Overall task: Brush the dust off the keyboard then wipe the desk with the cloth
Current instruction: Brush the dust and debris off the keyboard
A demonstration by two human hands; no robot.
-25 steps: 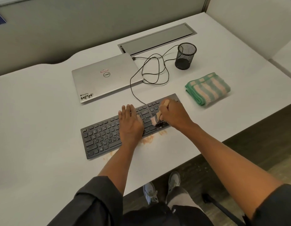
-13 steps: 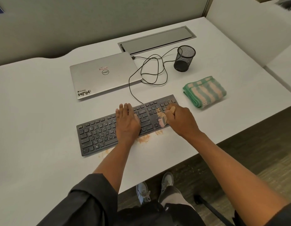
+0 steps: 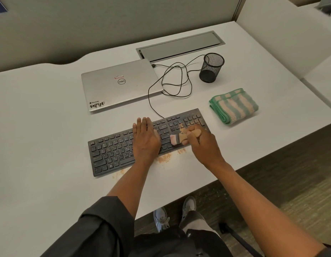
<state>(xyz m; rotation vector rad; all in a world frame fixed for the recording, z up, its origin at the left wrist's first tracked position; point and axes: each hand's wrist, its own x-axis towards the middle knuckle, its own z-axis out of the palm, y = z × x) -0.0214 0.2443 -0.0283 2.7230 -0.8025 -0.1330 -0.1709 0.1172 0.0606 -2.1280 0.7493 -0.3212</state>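
Right hand [image 3: 205,145] clamped on brush [image 3: 176,139], left hand [image 3: 145,139] flat on keyboard [image 3: 112,153].

Keyboard [image 3: 124,147] on desk [image 3: 40,127]; laptop [image 3: 120,84] behind; cloth [image 3: 233,106] right (cup [image 3: 211,68] behind it).

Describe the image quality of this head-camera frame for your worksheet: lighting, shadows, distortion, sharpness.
Head view: soft, even light, no glare on the desk; faint shadows beside the cloth and mesh cup; wide-angle bending of the desk edges; keyboard legends and brush slightly soft.
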